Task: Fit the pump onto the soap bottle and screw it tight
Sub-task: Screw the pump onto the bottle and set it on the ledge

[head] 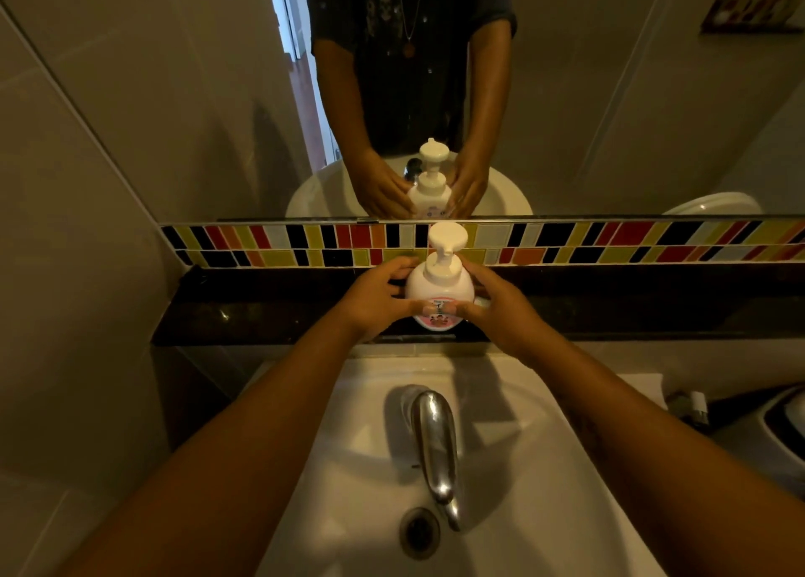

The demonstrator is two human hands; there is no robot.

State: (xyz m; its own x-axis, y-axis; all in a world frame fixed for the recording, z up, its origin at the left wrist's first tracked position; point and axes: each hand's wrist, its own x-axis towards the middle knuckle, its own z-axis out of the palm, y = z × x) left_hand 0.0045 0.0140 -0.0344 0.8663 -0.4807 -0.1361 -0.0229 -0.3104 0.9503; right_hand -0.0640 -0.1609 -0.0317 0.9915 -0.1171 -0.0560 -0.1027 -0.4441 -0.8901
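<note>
A round white soap bottle (438, 289) with a pink label stands upright on the dark stone ledge (270, 311) behind the sink. Its white pump (445, 245) sits on the bottle's neck, head up. My left hand (377, 300) wraps the bottle's left side, thumb across the label. My right hand (501, 304) holds the right side, fingers against the bottle's shoulder and label. Neither hand touches the pump head.
A white sink (544, 467) with a chrome tap (433, 441) and drain (419, 531) lies below my arms. A strip of coloured tiles (610, 239) and a mirror (174, 97) rise behind the ledge. A toilet (784, 424) stands at the right edge.
</note>
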